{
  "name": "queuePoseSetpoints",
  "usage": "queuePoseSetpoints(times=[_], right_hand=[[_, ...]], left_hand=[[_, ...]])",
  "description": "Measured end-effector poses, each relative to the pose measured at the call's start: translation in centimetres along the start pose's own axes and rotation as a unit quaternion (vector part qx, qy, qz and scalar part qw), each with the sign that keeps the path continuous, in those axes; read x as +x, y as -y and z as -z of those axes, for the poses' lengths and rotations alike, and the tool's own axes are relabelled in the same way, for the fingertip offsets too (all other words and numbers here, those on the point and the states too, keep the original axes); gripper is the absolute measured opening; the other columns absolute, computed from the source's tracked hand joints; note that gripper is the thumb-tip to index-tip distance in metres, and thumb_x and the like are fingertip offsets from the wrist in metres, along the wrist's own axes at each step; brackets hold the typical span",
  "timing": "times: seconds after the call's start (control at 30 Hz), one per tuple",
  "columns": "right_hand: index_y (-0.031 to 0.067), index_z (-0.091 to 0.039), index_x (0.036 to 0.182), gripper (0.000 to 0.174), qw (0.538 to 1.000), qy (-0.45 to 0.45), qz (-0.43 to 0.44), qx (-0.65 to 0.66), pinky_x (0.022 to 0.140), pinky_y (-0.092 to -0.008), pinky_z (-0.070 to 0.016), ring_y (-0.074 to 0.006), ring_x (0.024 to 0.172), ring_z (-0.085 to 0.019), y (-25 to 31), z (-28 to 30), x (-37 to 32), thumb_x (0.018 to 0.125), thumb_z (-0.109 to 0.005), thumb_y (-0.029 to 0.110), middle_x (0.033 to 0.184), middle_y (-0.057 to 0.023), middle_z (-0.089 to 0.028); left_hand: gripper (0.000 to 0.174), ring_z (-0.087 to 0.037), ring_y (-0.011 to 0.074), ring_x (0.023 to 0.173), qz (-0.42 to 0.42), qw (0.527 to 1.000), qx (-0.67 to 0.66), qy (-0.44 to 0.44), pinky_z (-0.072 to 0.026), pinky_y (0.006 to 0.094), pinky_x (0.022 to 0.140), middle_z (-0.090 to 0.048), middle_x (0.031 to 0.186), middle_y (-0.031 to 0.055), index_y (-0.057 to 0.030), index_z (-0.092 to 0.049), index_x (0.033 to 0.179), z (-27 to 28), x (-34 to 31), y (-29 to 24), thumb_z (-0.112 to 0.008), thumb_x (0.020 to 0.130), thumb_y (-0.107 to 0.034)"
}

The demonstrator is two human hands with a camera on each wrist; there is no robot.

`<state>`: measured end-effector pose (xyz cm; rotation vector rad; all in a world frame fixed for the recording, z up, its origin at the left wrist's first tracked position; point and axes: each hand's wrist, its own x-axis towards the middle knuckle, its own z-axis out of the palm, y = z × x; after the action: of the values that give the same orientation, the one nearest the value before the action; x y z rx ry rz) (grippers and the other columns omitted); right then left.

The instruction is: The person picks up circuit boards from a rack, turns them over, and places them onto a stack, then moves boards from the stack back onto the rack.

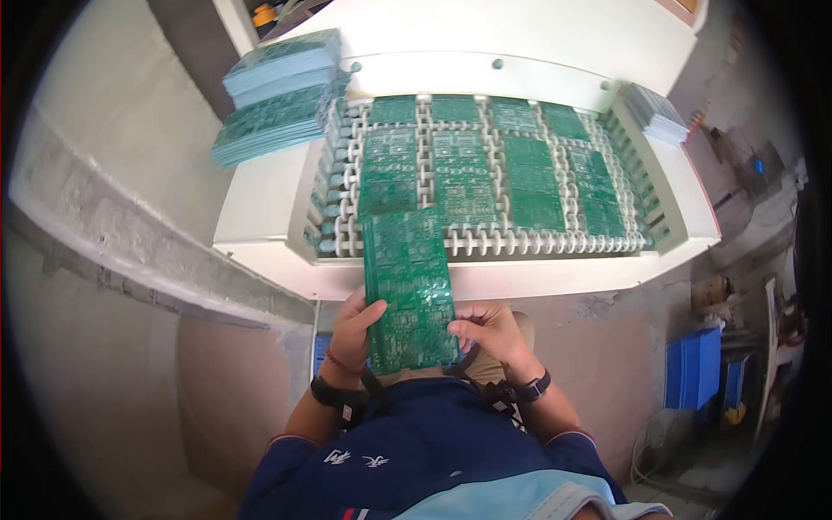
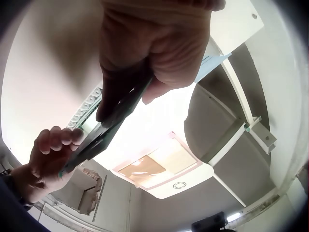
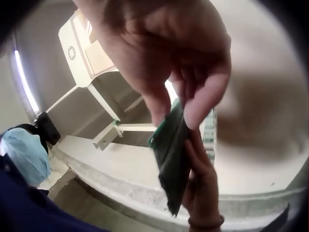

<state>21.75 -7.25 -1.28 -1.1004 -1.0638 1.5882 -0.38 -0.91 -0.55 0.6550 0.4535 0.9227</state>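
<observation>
A stack of green printed circuit boards (image 1: 407, 286) is held in front of the body, its far end overlapping the roller conveyor's front edge in the head view. My left hand (image 1: 351, 334) grips the stack's left side, thumb on top and fingers underneath. At the right edge, near the close end, my right hand (image 1: 492, 331) pinches the boards between thumb and fingers. Seen edge-on in the right wrist view, the boards (image 3: 174, 164) show several thin layers under my right hand (image 3: 169, 53). In the left wrist view, the boards (image 2: 108, 130) run between both hands.
Several circuit boards (image 1: 533, 182) lie in rows on the white conveyor rollers (image 1: 485, 241). A tall pile of boards (image 1: 277, 117) stands on the machine's left ledge, and another stack (image 1: 654, 113) on its right. A blue bin (image 1: 693, 368) sits at the right on the floor.
</observation>
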Motion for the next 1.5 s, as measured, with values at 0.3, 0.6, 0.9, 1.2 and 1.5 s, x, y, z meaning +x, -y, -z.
queuePoseSetpoints(times=[0.3,0.6,0.9,1.2,1.5], right_hand=[[-0.0026,-0.063,0.084,0.013,0.994,-0.108,-0.006,0.006,0.047,-0.0171,-0.0441,-0.0058,0.052,-0.054,-1.4,-0.5,-0.1,0.08,-0.065,0.01,0.068,-0.0032,-0.061],[-0.0026,-0.063,0.084,0.012,0.988,-0.142,0.003,-0.053,0.044,-0.0157,-0.0415,-0.0035,0.05,-0.052,-1.0,-1.4,-0.7,0.081,-0.064,0.009,0.067,-0.0018,-0.061],[-0.0022,-0.064,0.085,0.013,0.99,-0.137,-0.002,-0.023,0.045,-0.0155,-0.0418,-0.002,0.051,-0.051,-1.9,-1.2,-0.7,0.081,-0.064,0.01,0.067,-0.0008,-0.061],[-0.0037,-0.062,0.082,0.017,0.986,-0.165,-0.007,0.021,0.043,-0.0167,-0.0409,-0.0033,0.048,-0.049,-2.0,-1.2,-0.1,0.082,-0.064,0.013,0.063,-0.0014,-0.058],[-0.0046,-0.062,0.085,0.017,0.983,-0.184,0.001,0.01,0.042,-0.0173,-0.0408,-0.0043,0.049,-0.05,-2.0,-1.3,1.5,0.081,-0.064,0.012,0.063,-0.0024,-0.058]], left_hand=[[0.034,-0.056,0.0139,0.094,-0.009,0.995,0.096,0.002,-0.046,0.0273,0.081,-0.057,0.106,0.0088,0.0029,-0.045,0.118,0.0,0.6,-0.1,-0.049,0.086,-0.006],[0.032,-0.057,0.0136,0.092,-0.001,0.994,0.112,-0.014,-0.047,0.0262,0.079,-0.057,0.106,0.0092,0.0032,-0.046,0.117,0.0,0.6,0.2,-0.049,0.086,-0.005],[0.028,-0.057,0.0124,0.09,0.006,0.996,0.087,-0.013,-0.0481,0.0256,0.077,-0.058,0.103,0.0087,0.0026,-0.048,0.114,0.4,0.5,0.7,-0.049,0.086,-0.004],[0.04,-0.056,0.0209,0.099,0.019,0.997,-0.063,-0.029,-0.0454,0.0318,0.086,-0.054,0.113,0.0155,0.0058,-0.039,0.123,1.1,0.2,1.4,-0.046,0.088,-0.011],[0.04,-0.048,0.0277,0.113,0.118,0.985,-0.125,0.009,-0.0438,0.047,0.091,-0.045,0.124,0.0178,0.0015,-0.032,0.129,1.1,-3.3,0.2,-0.037,0.092,-0.013]])
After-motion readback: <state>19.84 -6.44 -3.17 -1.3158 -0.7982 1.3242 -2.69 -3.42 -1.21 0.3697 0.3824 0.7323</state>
